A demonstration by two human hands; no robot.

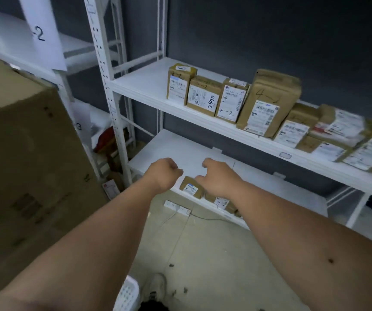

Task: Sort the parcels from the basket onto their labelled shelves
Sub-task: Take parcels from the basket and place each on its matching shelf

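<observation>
Both my arms reach toward the lower white shelf [203, 153]. My left hand [163, 172] is curled into a loose fist with nothing in it, just left of a small brown parcel [191, 187] lying at the shelf's front edge. My right hand [217, 176] hovers over that parcel with bent fingers, touching or almost touching its right side. Two more small parcels [222, 202] lie partly hidden under my right forearm. On the upper shelf [144, 84] stands a row of brown parcels [205, 96], several marked "4-2". The white basket [127, 295] shows at the bottom edge.
A large cardboard box [28, 167] fills the left side, close to my left arm. Behind it is a second white rack with paper labels [41, 30]. A white power strip [177, 207] and cable lie on the floor under the shelf. My shoe [155, 288] is beside the basket.
</observation>
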